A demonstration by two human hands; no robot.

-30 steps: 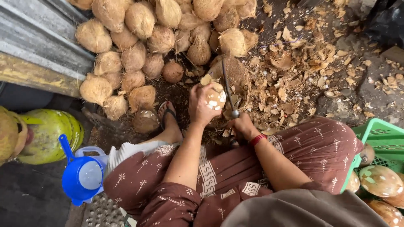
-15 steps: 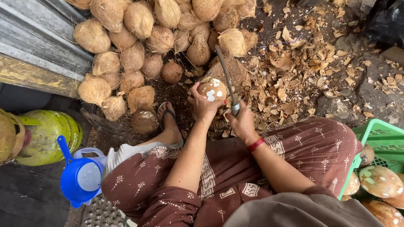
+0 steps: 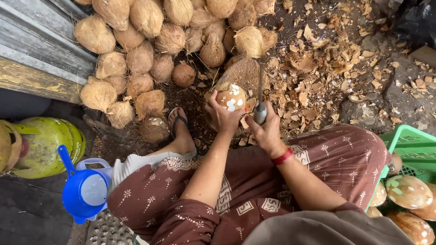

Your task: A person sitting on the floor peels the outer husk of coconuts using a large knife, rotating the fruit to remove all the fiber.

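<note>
My left hand point(image 3: 221, 115) grips a partly peeled brown coconut point(image 3: 230, 97) with white patches, held over a round wooden block point(image 3: 243, 72). My right hand point(image 3: 268, 129) is closed round the handle of a long knife point(image 3: 260, 97), its blade pointing up and away just right of the coconut. A red band circles my right wrist. I sit low in brown patterned clothes, my left foot point(image 3: 181, 131) in a sandal on the dirt.
A heap of husked coconuts point(image 3: 150, 50) fills the ground ahead and to the left. Shell chips point(image 3: 327, 72) litter the right. A green crate point(image 3: 415, 145) with peeled coconuts point(image 3: 408, 190) stands at right. A blue scoop point(image 3: 84, 193) and a yellow-green gas cylinder point(image 3: 45, 145) sit at left.
The knife has swung from a slant over the coconut to nearly upright beside it. The coconut has turned in my left hand, showing more white patches.
</note>
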